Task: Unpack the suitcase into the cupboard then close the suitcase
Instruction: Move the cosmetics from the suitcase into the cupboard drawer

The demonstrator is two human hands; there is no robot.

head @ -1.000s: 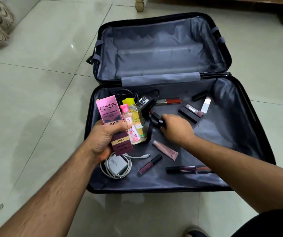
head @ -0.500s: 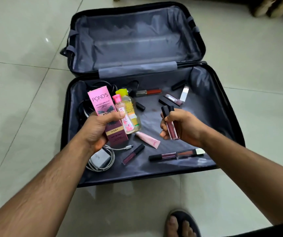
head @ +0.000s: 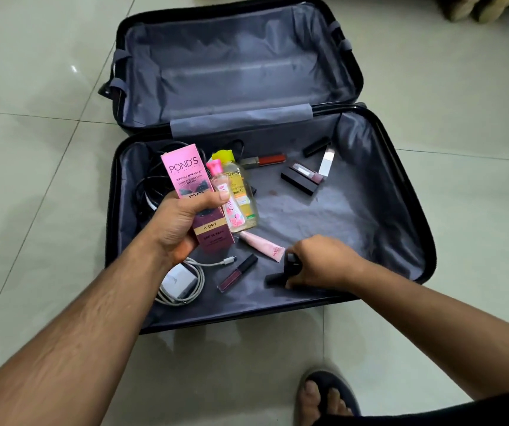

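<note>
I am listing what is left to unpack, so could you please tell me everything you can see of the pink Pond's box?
The pink Pond's box is a tall, slim carton, seemingly cardboard, pink above and maroon below with a gold band reading IVORY. It prints POND'S, BRIGHT MIRACLE and foundation cream. It looks closed and undamaged. The left hand holds it roughly upright, leaning slightly left, above the open suitcase, thumb across its front. The same grip also holds two small bottles against its right side.

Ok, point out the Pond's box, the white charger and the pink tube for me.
Pond's box (head: 182,173), head view, on its pink upper front.
White charger (head: 177,279), head view, on the adapter's white face.
Pink tube (head: 261,243), head view, mid-body.
</note>
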